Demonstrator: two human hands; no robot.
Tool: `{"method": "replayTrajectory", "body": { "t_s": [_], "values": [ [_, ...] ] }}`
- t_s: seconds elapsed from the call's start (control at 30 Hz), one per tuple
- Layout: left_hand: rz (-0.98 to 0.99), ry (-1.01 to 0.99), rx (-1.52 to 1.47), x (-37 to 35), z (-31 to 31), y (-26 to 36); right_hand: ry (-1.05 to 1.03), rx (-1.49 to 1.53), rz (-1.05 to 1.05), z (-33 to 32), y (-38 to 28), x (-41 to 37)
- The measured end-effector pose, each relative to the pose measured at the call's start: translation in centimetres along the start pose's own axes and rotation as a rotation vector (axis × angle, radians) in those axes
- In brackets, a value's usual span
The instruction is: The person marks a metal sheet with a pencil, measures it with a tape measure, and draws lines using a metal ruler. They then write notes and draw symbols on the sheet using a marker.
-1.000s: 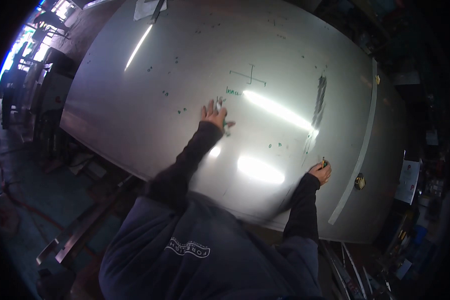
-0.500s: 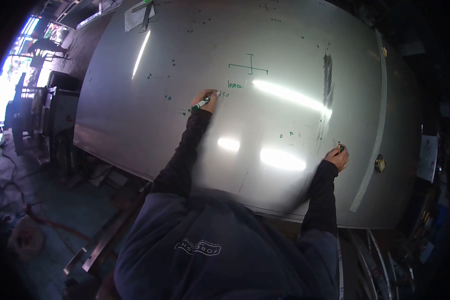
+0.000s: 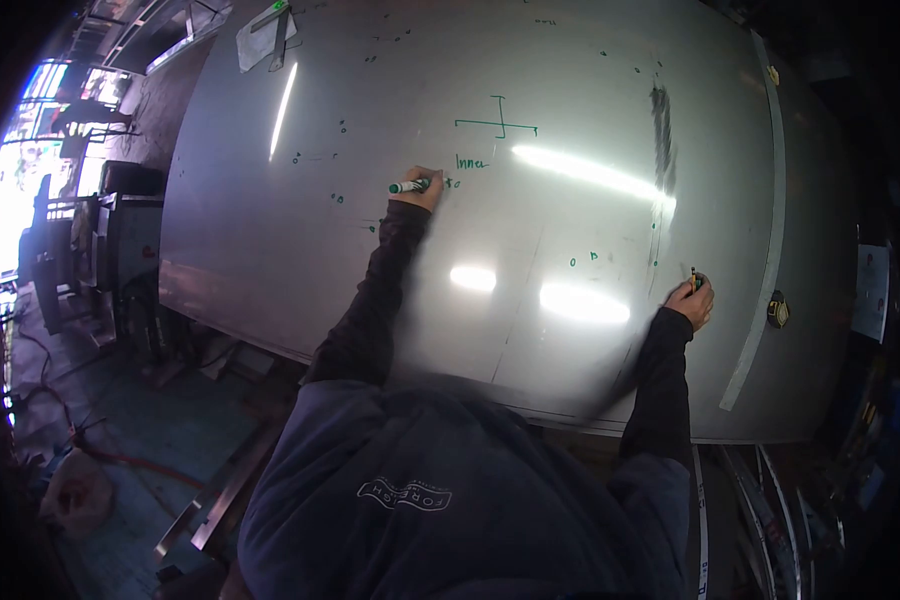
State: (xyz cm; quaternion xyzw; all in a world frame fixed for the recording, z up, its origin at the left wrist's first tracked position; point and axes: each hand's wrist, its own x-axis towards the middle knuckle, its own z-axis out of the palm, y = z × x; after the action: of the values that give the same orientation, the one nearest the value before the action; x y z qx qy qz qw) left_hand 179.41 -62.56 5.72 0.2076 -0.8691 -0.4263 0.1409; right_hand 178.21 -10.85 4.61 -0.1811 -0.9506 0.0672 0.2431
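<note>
Our left hand [image 3: 422, 188] lies just above the centre of the frame with its fingers closed around a green-and-white marker pen [image 3: 407, 186]. The pen lies nearly level, its green end pointing towards the left of the frame. The hand rests on a large grey sheet of shiny metal [image 3: 270, 220], which fills the upper and middle part of the picture.

Just right of this hand are some small green figures, and above them a short green handwritten word [image 3: 472, 162]. Higher still a green cross [image 3: 497, 123] is drawn on the sheet.

Our right hand [image 3: 692, 302] is at the middle right, also on the sheet, curled tight on a small dark piece [image 3: 694, 280] that sticks up from the fingers. It is too small for us to tell what it is. Above it a dark smudged streak [image 3: 662, 120] runs down the metal.

Further right a long pale metal strip [image 3: 767, 220] lies along the sheet's edge, with a black-and-yellow tape measure [image 3: 777, 310] just beside it. A pale sheet of paper [image 3: 260, 30] sits at the upper left.
</note>
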Motion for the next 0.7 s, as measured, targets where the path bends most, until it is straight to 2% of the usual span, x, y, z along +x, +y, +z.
{"method": "replayTrajectory", "body": {
  "t_s": [0.17,0.27,0.37,0.43,0.47,0.57,0.7],
  "values": [
    [0.075,0.044,-0.054,0.1,0.5,-0.2,-0.015,0.001,0.004,0.0,0.2,0.1],
    [-0.014,-0.030,0.056,-0.1,-0.2,0.7,-0.009,0.006,-0.009,-0.1,0.0,0.0],
    [0.004,-0.010,-0.102,-1.2,-0.3,1.4,-0.020,0.007,0.003,-0.3,-0.2,0.2],
    [0.473,0.024,0.259,-2.9,-0.1,1.3,-0.036,0.004,0.005,-0.4,-0.1,0.2],
    [0.446,-0.050,0.507,-4.4,0.6,0.9,-0.033,0.011,0.006,-0.3,-0.2,0.3],
    [0.367,-0.100,0.584,-5.1,0.9,1.2,-0.029,0.012,0.012,-0.3,-0.2,0.0],
    [0.320,-0.055,0.547,-7.0,2.4,1.6,0.012,0.006,-0.018,-0.1,0.1,-0.1]
  ]
}}
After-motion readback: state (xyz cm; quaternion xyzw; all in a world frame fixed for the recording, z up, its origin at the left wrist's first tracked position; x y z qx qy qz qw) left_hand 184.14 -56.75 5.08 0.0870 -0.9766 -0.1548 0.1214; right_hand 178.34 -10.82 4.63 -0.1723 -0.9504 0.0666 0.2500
